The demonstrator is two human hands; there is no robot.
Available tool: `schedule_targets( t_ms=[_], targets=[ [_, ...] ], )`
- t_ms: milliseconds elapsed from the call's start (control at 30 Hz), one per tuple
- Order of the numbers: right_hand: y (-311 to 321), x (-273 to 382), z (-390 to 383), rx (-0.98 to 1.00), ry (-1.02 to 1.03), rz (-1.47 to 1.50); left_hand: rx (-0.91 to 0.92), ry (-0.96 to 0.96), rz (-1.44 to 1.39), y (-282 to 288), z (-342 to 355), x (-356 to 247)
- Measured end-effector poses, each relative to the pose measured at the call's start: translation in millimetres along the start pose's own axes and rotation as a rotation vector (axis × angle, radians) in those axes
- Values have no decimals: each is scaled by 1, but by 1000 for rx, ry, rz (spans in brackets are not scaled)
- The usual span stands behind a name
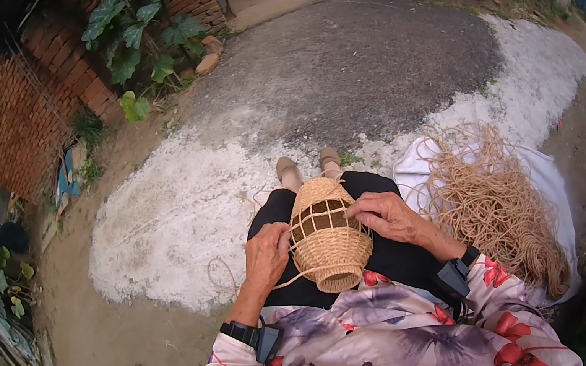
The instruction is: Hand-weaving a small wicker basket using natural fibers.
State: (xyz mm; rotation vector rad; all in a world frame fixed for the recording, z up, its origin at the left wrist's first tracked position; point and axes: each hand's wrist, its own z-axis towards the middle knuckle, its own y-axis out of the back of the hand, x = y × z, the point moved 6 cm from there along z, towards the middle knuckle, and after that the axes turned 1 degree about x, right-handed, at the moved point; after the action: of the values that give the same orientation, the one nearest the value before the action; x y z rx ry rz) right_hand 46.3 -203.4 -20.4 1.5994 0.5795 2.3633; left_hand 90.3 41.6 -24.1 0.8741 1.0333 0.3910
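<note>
A woven basket [333, 248] of pale tan cord lies on my lap, its narrow round neck toward me. Tight weave covers both its ends, while an open lattice of bare ribs [320, 217] runs across the middle. My left hand [266, 256] is closed at the basket's left side, its fingertips on the edge of the lattice. On the opposite side, my right hand [392, 219] pinches at the ribs with thumb and forefinger. Any strand between those fingers is too small to make out. A loose cord [290, 282] trails left from the basket near its neck.
To my right, a big tangled heap of tan cord [495, 207] rests on a white cloth [555, 197]. My shoes [329, 157] stand on whitish ground before a dark paved patch [357, 56]. Brick walls [11, 121], leafy plants [136, 35] and a doorway lie farther off.
</note>
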Motion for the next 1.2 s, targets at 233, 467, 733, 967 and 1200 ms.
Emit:
schedule_targets(
  t_ms=[233, 467, 733, 967, 1200],
  targets=[
    [-30, 19, 12, 159, 70, -427, -233, 459, 117, 37, -38, 95],
    [-36, 14, 3, 134, 35, -416, -120, 48, 169, 32, -14, 22],
    [-31, 13, -15, 49, 16, -376, -10, -138, 34, 8, -11, -17],
    [-31, 18, -16, 18, 46, -371, -121, 637, 495, 101, -133, 223],
    [-31, 17, -18, 18, 5, -341, -95, 53, -65, 29, -19, 14]
  ],
)
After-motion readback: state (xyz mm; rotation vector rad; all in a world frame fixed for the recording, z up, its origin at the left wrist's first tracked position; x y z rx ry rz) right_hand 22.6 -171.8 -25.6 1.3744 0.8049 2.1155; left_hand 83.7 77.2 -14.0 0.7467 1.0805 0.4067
